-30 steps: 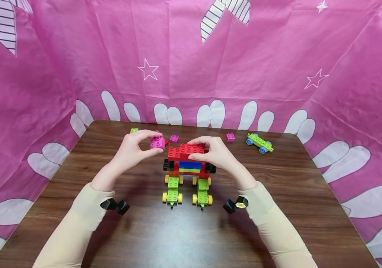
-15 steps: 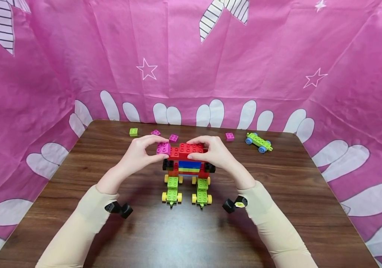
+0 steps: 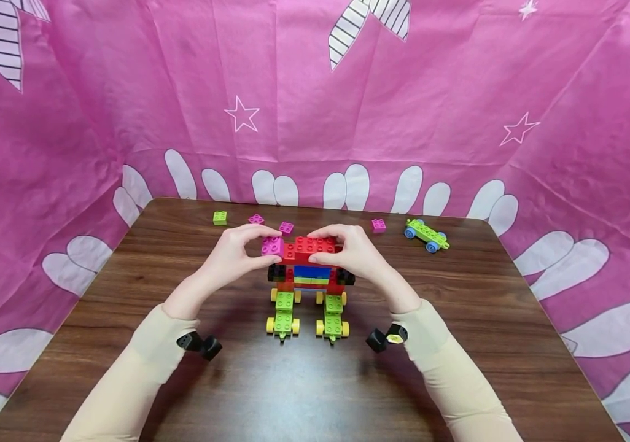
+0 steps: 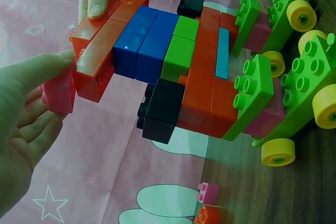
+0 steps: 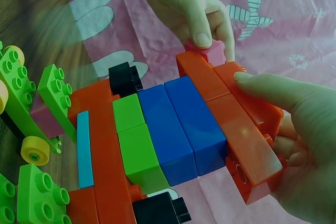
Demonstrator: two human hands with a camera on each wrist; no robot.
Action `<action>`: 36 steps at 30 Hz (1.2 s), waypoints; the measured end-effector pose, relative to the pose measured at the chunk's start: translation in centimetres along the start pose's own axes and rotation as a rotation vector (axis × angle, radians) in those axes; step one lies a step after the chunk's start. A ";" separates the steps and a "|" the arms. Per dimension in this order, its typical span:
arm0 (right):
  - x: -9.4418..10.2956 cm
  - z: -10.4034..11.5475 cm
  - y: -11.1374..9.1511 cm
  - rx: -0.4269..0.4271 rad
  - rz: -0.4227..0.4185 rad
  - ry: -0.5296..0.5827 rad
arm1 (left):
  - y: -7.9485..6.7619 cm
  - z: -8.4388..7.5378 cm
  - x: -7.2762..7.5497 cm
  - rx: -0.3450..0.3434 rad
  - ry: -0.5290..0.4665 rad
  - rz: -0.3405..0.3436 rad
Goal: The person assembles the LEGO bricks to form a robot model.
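A toy-brick figure stands upright on two green wheeled bases point(image 3: 283, 322) with yellow wheels. Blue bricks point(image 4: 149, 45) and lime ones form its middle, black bricks point(image 4: 164, 111) jut out at both sides, and red bricks point(image 3: 315, 245) span the top. My left hand point(image 3: 232, 252) pinches a pink brick point(image 3: 272, 246) between thumb and fingers, against the left end of the top red bricks. Whether its studs are joined there is hidden. At the other end, my right hand point(image 3: 353, 248) grips the upper red brick point(image 5: 252, 98), thumb on the near side.
Along the table's far edge lie a lime brick point(image 3: 220, 218), pink bricks point(image 3: 286, 228) and, further right, another pink brick point(image 3: 378, 225). A green car base point(image 3: 427, 235) with blue wheels sits at the back right. Pink patterned cloth point(image 3: 304, 123) rises behind the wooden table point(image 3: 458, 344).
My left hand has carried the pink brick rightward and slightly down, from beside the figure onto the left end of its red top. My right hand keeps its grip in place.
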State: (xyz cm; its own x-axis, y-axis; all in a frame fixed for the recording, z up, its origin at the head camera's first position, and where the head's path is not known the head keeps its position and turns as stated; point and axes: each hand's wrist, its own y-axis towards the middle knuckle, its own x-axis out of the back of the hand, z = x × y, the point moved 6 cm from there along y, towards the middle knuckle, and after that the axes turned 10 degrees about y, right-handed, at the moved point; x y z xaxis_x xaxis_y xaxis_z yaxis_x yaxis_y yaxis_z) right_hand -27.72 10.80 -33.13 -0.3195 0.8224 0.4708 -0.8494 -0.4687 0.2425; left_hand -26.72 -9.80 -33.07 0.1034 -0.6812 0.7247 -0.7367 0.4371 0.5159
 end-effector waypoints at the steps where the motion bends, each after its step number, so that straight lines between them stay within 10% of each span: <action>1: 0.0 0.0 0.0 0.000 0.000 0.001 | 0.1 0.0 0.0 0.003 0.000 0.004; 36: 0.0 -0.1 0.0 -0.013 -0.001 0.010 | 1.8 -0.8 0.0 0.044 0.046 0.251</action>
State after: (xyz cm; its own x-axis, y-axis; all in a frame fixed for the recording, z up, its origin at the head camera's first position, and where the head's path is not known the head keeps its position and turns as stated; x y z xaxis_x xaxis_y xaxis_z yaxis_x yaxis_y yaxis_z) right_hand -27.80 10.85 -33.24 -0.3227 0.8261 0.4620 -0.8552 -0.4637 0.2316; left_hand -27.57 -8.58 -31.75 -0.0571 -0.5268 0.8481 -0.7712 0.5627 0.2977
